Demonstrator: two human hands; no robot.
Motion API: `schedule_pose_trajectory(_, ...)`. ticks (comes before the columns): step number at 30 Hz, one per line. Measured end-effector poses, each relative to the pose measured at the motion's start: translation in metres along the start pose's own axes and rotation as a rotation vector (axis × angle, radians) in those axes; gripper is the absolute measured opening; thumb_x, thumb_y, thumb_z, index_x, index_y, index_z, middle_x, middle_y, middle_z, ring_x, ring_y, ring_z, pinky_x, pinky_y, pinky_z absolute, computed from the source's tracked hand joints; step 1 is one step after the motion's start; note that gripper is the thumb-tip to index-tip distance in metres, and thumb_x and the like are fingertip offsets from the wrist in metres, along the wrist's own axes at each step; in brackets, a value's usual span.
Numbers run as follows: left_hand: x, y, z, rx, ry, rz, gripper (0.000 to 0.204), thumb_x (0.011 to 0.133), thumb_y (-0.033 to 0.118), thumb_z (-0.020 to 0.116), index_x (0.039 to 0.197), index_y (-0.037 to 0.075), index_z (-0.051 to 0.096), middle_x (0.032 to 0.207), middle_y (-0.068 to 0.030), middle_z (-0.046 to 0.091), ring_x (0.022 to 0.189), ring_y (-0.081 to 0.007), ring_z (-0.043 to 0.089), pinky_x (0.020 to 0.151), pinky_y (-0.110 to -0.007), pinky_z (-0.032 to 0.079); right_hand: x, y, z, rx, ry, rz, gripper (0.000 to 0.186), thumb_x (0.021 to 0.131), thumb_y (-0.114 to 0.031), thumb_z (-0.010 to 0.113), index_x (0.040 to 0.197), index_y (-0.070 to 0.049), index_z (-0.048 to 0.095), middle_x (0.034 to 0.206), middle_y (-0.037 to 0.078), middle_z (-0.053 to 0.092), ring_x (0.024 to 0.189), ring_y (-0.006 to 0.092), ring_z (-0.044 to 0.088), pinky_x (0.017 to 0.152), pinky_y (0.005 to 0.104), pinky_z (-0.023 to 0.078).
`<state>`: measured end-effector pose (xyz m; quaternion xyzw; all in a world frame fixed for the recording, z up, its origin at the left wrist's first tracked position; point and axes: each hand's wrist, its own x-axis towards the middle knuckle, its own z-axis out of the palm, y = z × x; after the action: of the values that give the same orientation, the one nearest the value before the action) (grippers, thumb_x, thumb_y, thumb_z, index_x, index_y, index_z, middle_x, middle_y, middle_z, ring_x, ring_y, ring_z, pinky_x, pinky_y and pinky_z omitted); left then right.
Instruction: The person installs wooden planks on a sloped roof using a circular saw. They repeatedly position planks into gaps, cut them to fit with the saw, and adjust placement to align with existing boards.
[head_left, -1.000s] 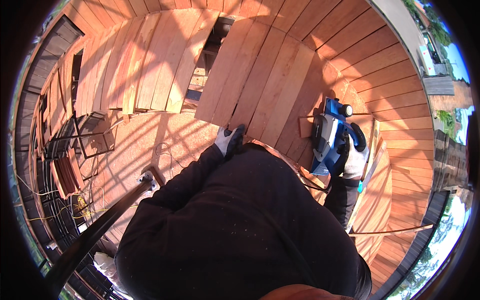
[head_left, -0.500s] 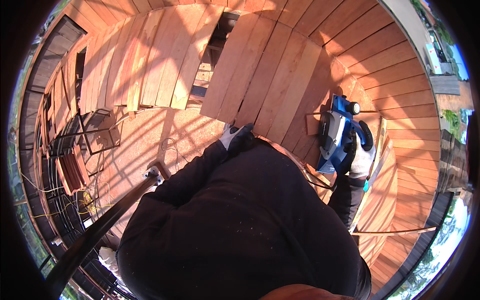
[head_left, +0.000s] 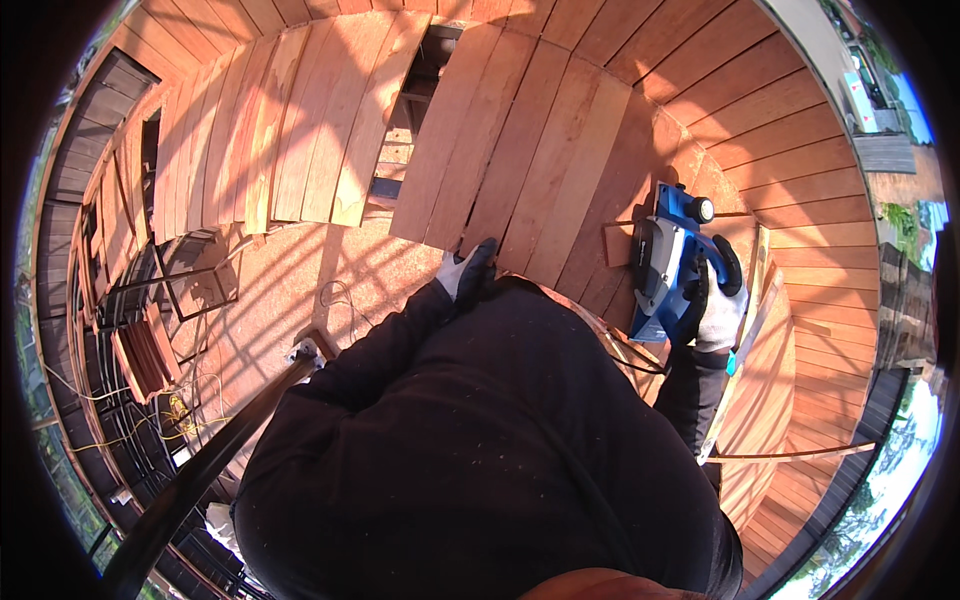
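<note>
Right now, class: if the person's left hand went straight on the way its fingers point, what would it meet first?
The left hand points up the picture at the loose planks; it would likely meet those first, though depth is unclear.

I see a reddish wooden deck (head_left: 800,200) under strong sun, its planks crossed by long slatted shadows. Near its upper middle a gap (head_left: 415,90) opens where boards are missing, with joists showing below. Left of that gap, loose planks (head_left: 300,130) lie side by side. Further left of the gap stands a dark metal chair frame (head_left: 190,280), with slatted wooden pieces (head_left: 145,355) stacked just below it. A dark railing (head_left: 190,480) runs diagonally below those. Far right of the gap, buildings and greenery (head_left: 900,180) show beyond the deck's edge.
</note>
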<state>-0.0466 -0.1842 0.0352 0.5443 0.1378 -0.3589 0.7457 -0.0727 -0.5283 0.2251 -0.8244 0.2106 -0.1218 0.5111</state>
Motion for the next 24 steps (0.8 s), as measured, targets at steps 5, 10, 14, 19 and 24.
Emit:
schedule_pose_trajectory(5,0.001,-0.002,-0.001,-0.158,-0.064,-0.02,0.036,0.102,0.044,0.048,0.088,0.012,0.057,0.061,-0.0002,0.047,0.05,-0.0124,0.043,0.049,-0.028,0.036,0.001,0.014,-0.005,-0.24,-0.001,-0.301,0.041,0.091,-0.014,0.069,0.13,-0.006,0.061,0.085,0.005,0.067,0.06,0.0098,0.058,0.056,0.0238,0.048)
schedule_pose_trajectory(10,0.043,-0.096,-0.054,0.249,-0.044,0.429,0.04,0.101,0.041,0.049,0.108,0.004,0.063,0.079,-0.0114,0.065,0.071,-0.0197,0.062,0.066,-0.033,0.05,0.002,0.002,-0.002,-0.001,-0.016,-0.018,0.042,0.091,-0.015,0.069,0.132,-0.006,0.059,0.086,0.005,0.066,0.061,0.0095,0.058,0.056,0.0238,0.048)
schedule_pose_trajectory(14,-0.01,-0.016,-0.051,0.859,-0.265,0.539,0.037,0.099,0.036,0.053,0.111,0.003,0.065,0.088,-0.0118,0.07,0.079,-0.0195,0.065,0.072,-0.034,0.052,0.011,0.036,-0.014,-0.36,0.001,-0.368,0.042,0.092,-0.015,0.068,0.132,-0.006,0.059,0.087,0.004,0.066,0.062,0.0091,0.057,0.056,0.0234,0.047)
schedule_pose_trajectory(19,-0.056,0.124,-0.041,0.658,-0.12,-0.043,0.026,0.094,0.027,0.063,0.109,0.006,0.069,0.088,-0.009,0.069,0.077,-0.018,0.066,0.07,-0.03,0.052,-0.003,0.005,-0.006,-0.088,0.006,-0.031,0.041,0.093,-0.014,0.068,0.132,-0.006,0.059,0.087,0.004,0.066,0.062,0.0089,0.057,0.056,0.0225,0.047)
schedule_pose_trajectory(24,0.042,0.201,-0.056,0.681,0.409,0.641,0.048,0.089,0.035,0.068,0.124,0.002,0.061,0.103,-0.0137,0.07,0.095,-0.0246,0.068,0.084,-0.032,0.053,-0.004,0.012,-0.007,-0.18,-0.008,-0.21,0.04,0.092,-0.013,0.068,0.131,-0.006,0.059,0.088,0.003,0.066,0.062,0.0085,0.056,0.056,0.0225,0.046)
